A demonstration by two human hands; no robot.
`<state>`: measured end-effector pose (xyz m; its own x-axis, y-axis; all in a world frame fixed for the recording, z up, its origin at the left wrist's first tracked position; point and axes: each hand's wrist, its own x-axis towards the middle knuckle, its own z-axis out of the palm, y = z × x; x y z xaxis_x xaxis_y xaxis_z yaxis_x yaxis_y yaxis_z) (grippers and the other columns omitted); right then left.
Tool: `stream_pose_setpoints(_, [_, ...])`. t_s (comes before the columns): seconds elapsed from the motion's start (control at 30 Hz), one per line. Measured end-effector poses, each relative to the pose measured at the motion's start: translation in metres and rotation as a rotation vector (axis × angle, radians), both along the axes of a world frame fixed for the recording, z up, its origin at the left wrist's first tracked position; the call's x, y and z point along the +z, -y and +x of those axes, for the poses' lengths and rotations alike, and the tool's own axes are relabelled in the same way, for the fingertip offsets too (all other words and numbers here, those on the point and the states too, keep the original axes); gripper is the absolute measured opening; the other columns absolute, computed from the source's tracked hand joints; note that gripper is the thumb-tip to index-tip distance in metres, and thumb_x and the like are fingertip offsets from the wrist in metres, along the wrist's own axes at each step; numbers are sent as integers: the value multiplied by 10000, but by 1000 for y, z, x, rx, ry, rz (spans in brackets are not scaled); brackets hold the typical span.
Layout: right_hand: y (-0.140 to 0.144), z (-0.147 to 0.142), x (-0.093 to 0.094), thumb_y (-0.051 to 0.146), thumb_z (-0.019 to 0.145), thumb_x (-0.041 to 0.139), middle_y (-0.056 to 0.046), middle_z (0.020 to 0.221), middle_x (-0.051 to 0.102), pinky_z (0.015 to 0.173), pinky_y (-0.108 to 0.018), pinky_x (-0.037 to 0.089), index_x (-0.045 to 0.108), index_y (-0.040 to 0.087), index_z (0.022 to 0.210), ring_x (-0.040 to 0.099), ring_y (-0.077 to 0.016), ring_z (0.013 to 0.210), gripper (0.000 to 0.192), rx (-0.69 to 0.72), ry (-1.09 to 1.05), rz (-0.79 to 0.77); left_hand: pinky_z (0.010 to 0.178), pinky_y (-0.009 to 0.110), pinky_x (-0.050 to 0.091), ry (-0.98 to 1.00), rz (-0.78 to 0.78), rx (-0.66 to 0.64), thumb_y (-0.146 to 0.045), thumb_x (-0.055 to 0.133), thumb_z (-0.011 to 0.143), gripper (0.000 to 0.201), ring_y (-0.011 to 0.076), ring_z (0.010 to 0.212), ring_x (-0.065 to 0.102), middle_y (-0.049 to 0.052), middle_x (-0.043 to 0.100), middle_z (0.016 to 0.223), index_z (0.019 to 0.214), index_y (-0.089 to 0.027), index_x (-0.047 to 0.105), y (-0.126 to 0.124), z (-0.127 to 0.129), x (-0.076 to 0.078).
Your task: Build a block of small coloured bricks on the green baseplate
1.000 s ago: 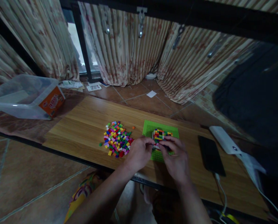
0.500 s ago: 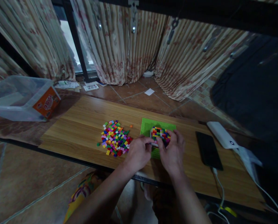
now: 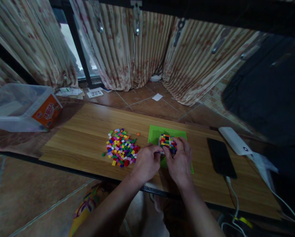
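A small hollow structure of multicoloured building bricks (image 3: 167,141) stands on a green studded baseplate (image 3: 154,132), with a dark square opening in its top. My right hand (image 3: 180,161) is closed around its right and front sides, thumb in front and fingers behind. At the front left corner my left hand (image 3: 148,161) is closed, thumb and forefinger pinched together against the structure; what lies between these fingertips is hidden. Just left of that hand spreads a pile of loose building bricks (image 3: 122,146) in many colours.
On the right lie a black phone (image 3: 221,157) with a white cable and a white power bank (image 3: 233,141). A clear plastic box (image 3: 21,105) with an orange label stands far left. The wooden tabletop (image 3: 75,138) ends in a dark front edge near my forearms.
My right hand has shifted slightly left along the structure, and more of the baseplate's right edge shows. My left hand keeps its pinch at the corner. The whole view has moved a little.
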<state>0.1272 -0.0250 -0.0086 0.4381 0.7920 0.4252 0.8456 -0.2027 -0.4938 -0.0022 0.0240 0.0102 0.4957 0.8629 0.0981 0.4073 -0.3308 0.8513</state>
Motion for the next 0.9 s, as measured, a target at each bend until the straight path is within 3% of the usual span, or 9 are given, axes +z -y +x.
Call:
stream_pose_setpoints(0.23, [-2, -5, 3, 412, 886, 518, -169, 1310, 483, 989, -516, 385, 531, 179, 1254, 418, -312, 1233, 436, -16, -56, -16, 763, 249, 516, 75, -71, 99, -71, 539, 803, 238, 141, 778, 659, 38, 717, 880, 892, -177, 733, -7, -3, 2])
stream_pose_setpoints(0.4, [-2, 0, 3, 419, 882, 533, -159, 1278, 514, 1019, -490, 381, 549, 162, 1225, 440, -288, 1213, 429, 13, -107, 20, 740, 233, 516, 167, -138, 97, -68, 564, 793, 202, 131, 760, 662, 28, 720, 853, 861, -170, 724, -7, -4, 3])
stream_pose_setpoints(0.6, [0, 6, 3, 424, 913, 479, -137, 1200, 574, 1003, -470, 410, 576, 176, 1161, 508, -253, 1155, 363, 6, -207, 120, 755, 239, 510, 191, -97, 70, -67, 571, 786, 195, 132, 777, 666, 21, 720, 852, 842, -183, 717, -4, 1, -1])
stream_pose_setpoints(0.9, [-1, 8, 4, 412, 902, 492, -135, 1178, 584, 1004, -457, 415, 614, 173, 1105, 525, -247, 1145, 336, -2, -260, 126, 761, 246, 521, 224, -84, 99, -59, 564, 768, 183, 138, 791, 670, 23, 709, 845, 841, -181, 679, -7, 14, -16])
